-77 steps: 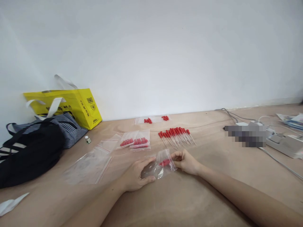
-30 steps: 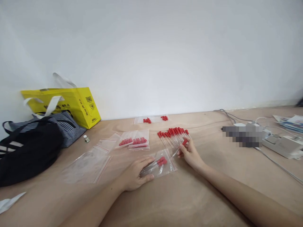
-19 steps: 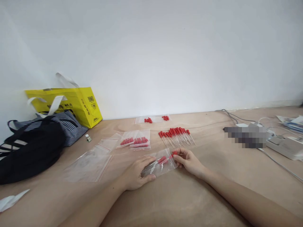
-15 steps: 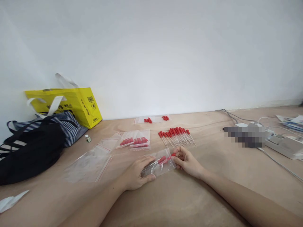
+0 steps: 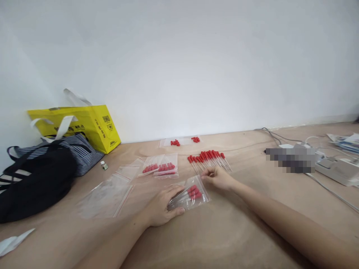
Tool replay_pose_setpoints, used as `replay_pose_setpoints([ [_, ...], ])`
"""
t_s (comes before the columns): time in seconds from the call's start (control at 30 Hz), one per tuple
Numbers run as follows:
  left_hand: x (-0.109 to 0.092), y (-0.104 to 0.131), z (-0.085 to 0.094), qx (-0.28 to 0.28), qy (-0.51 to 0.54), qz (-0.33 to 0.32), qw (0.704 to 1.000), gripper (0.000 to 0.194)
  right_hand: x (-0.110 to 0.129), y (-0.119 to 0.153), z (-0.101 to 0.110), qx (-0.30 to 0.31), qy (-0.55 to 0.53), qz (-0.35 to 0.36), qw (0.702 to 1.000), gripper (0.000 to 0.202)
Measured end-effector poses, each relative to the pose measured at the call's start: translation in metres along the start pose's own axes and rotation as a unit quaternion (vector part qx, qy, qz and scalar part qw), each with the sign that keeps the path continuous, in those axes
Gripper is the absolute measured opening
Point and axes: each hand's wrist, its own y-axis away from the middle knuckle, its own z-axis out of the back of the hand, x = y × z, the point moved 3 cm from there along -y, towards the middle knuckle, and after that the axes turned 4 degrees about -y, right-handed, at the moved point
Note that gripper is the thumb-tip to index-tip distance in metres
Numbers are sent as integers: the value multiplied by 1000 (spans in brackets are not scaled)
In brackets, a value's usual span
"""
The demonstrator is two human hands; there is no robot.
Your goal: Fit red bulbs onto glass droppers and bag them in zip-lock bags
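Under my left hand (image 5: 164, 205), a clear zip bag (image 5: 186, 205) is held down between thumb and fingers. Inside it lie several droppers (image 5: 194, 191) with red rubber bulbs toward the bag's right end; their thin stems run under my left fingers. My right hand (image 5: 218, 177) is at the bag's upper right corner, its fingers bent together. Whatever is between those fingertips is hidden. Just beyond, a row of loose droppers (image 5: 210, 158) lies fanned out, red bulbs pointing away and clear stems toward me.
Filled zip bags (image 5: 165, 170) lie behind my left hand, flat clear bags (image 5: 105, 196) to its left. Another bag (image 5: 182, 142) with red bulbs lies by the wall. A yellow bag (image 5: 105, 130), black bag (image 5: 42, 183) and small bottle (image 5: 104, 165) stand left; a power strip (image 5: 336, 170) lies right.
The red-bulbed dropper at my right fingertips has gone fully into the zip bag. My right hand has moved up and slightly away, while my left hand stays on the bag.
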Motion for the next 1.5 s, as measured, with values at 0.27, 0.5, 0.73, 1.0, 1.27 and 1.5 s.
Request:
replay_pose_setpoints([
  [0.27, 0, 1, 1, -12, 15, -14, 1000, 56, 20, -64, -5, -108, 193, -62, 973, 15],
  [0.5, -3, 0, 3, -20, 15, -30, 999, 55, 21, -76, -30, -119, 250, -127, 952, 25],
  [0.73, 0, 1, 1, -16, 15, -29, 999, 55, 28, -70, -21, -150, 195, -90, 965, 25],
  [1.0, 0, 1, -1, -5, 5, -12, 1000, 56, -8, -9, 26, -208, -111, 18, 972, 55],
  [1.27, -5, 1, -2, 8, 9, -11, 1000, 60, -16, 21, 3, -204, -378, -61, 901, 40],
  [1.5, -3, 0, -3, 12, 11, 6, 1000, 68, -8, 21, -20, -123, -421, -57, 897, 29],
])
